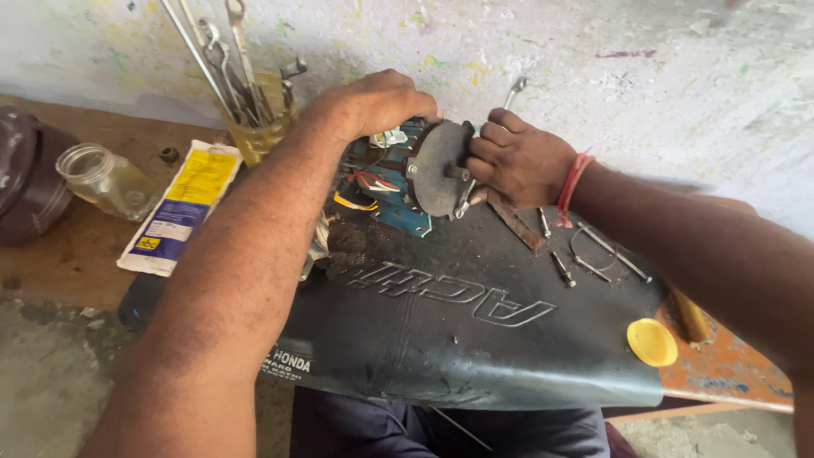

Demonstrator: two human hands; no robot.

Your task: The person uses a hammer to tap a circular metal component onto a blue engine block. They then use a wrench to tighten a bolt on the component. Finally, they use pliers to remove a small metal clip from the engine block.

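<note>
A small blue electric motor [398, 191] with red, yellow and white wires lies on a black rubber sheet [458, 322] spread over the bench. Its round grey end cover [437, 170] faces me. My left hand [377, 103] is closed over the top of the motor body. On the right side of the end cover, my right hand [517, 157] grips its edge, and a spanner's end [514, 89] sticks up behind those fingers. A red thread circles my right wrist.
Loose bolts [561, 268] and a wire clip [593, 246] lie on the sheet at right. A yellow cap [651, 342] sits near the front right. A jar of spanners [254, 119], an empty glass jar [102, 180] and a yellow-white pouch [182, 208] stand left.
</note>
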